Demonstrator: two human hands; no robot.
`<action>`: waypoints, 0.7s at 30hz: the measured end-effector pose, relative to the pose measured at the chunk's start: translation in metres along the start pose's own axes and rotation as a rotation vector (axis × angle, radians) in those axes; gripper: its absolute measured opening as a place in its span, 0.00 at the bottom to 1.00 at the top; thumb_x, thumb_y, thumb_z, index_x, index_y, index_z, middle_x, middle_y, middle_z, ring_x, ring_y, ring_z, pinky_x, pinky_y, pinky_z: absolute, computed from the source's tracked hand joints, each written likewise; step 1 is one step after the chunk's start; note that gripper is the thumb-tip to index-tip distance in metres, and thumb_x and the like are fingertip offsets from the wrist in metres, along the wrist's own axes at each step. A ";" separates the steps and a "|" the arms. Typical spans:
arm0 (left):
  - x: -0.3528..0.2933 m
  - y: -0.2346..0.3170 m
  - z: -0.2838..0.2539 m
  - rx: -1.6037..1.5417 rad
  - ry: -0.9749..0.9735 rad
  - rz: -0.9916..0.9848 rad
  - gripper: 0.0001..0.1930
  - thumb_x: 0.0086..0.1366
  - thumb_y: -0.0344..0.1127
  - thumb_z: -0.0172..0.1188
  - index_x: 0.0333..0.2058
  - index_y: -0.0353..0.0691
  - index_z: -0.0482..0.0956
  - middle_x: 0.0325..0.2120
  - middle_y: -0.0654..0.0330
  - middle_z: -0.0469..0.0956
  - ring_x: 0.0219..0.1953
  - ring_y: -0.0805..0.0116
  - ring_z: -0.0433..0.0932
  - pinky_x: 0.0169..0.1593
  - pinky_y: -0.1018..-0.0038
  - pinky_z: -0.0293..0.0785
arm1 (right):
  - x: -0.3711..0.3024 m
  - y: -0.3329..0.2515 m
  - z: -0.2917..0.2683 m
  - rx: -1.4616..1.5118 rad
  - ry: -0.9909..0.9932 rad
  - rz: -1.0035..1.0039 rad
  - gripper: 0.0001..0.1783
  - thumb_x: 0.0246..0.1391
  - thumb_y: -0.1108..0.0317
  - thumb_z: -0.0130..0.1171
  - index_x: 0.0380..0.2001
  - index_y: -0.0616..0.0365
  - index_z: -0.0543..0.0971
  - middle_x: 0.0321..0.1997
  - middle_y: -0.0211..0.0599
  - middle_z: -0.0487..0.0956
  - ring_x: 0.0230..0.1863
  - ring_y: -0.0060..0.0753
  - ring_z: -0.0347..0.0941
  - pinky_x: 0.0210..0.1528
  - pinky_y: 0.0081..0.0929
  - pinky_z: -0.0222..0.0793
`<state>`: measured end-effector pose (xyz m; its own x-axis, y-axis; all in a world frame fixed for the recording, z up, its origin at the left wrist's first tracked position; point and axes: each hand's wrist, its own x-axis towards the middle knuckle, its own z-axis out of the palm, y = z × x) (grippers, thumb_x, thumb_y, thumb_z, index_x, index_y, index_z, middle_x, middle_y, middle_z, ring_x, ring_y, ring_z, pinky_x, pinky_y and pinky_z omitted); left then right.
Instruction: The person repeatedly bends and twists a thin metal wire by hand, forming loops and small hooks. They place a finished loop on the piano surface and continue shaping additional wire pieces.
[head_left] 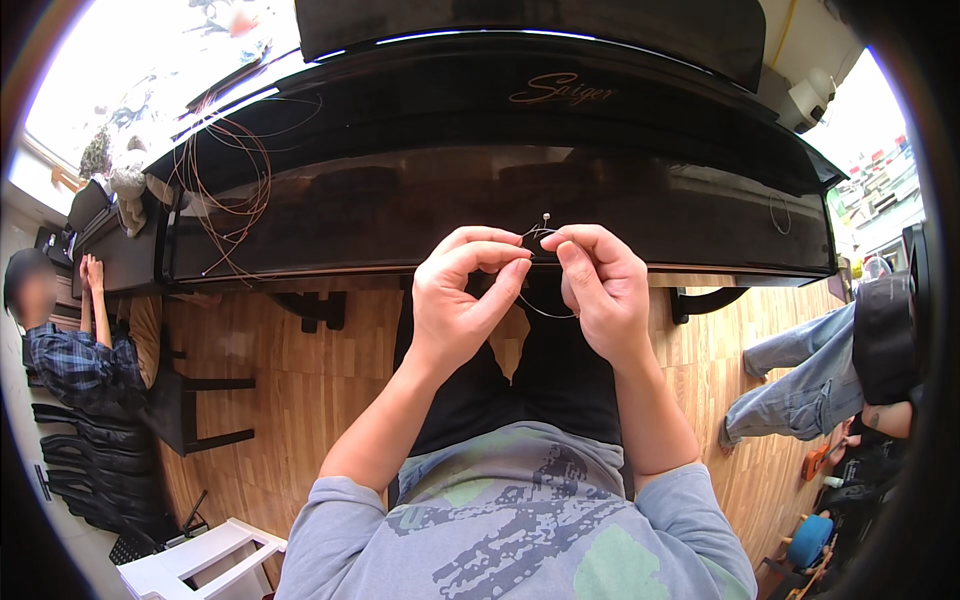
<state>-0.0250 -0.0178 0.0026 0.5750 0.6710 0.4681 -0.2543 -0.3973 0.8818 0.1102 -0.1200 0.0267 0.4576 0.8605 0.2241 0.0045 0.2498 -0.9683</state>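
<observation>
In front of my body, my left hand (452, 295) and my right hand (606, 290) face each other with fingertips close together. Between them is a thin silvery guitar string (545, 313), bent in a loop that hangs below the fingers. A small ball end (546, 216) sticks up just above the fingertips. My right thumb and index finger pinch the string; my left fingers are closed on it too, though the exact contact point is too fine to make out. Behind the hands is the glossy front of a black piano (400, 215).
Coiled copper-coloured strings (262, 185) lie on the piano's left side, a small thin loop (780, 215) on its right. One person (75, 345) sits at the far left; another person (800, 375) is at the right. A white stool (200, 565) stands lower left.
</observation>
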 end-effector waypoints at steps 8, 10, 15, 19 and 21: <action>0.004 0.008 0.001 -0.153 0.104 -0.163 0.14 0.54 0.21 0.65 0.39 0.37 0.73 0.29 0.66 0.74 0.29 0.83 0.73 0.35 0.86 0.70 | -0.002 -0.004 0.002 -0.289 -0.054 -0.152 0.05 0.58 0.75 0.56 0.36 0.60 0.79 0.21 0.26 0.74 0.20 0.11 0.62 0.22 0.13 0.58; 0.004 0.007 0.002 -0.124 0.115 -0.158 0.14 0.54 0.25 0.66 0.39 0.38 0.73 0.26 0.69 0.73 0.27 0.85 0.72 0.31 0.86 0.66 | -0.002 -0.004 0.004 -0.316 -0.058 -0.209 0.05 0.57 0.75 0.56 0.36 0.61 0.79 0.21 0.27 0.74 0.20 0.12 0.63 0.22 0.14 0.59; 0.004 0.011 0.003 0.021 0.106 -0.147 0.12 0.56 0.22 0.62 0.40 0.35 0.76 0.26 0.68 0.72 0.26 0.85 0.71 0.30 0.88 0.67 | -0.002 -0.001 0.008 -0.392 -0.081 -0.348 0.06 0.57 0.76 0.57 0.38 0.62 0.79 0.28 0.36 0.80 0.24 0.20 0.74 0.27 0.17 0.68; 0.003 0.009 0.000 0.233 0.110 -0.055 0.08 0.60 0.22 0.57 0.38 0.32 0.77 0.29 0.64 0.75 0.28 0.82 0.73 0.33 0.87 0.70 | -0.004 -0.006 0.006 -0.441 -0.104 -0.317 0.06 0.56 0.76 0.57 0.38 0.62 0.79 0.29 0.38 0.81 0.25 0.23 0.76 0.28 0.18 0.70; 0.001 0.003 -0.002 0.214 0.068 -0.016 0.07 0.61 0.22 0.54 0.38 0.31 0.77 0.31 0.62 0.76 0.29 0.80 0.75 0.35 0.85 0.72 | -0.003 -0.006 0.006 -0.436 -0.093 -0.291 0.06 0.57 0.76 0.57 0.37 0.62 0.79 0.28 0.37 0.80 0.24 0.20 0.73 0.26 0.17 0.68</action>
<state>-0.0268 -0.0165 0.0059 0.5224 0.7159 0.4633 -0.0708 -0.5050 0.8602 0.1036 -0.1215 0.0325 0.3022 0.8237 0.4797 0.4973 0.2931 -0.8166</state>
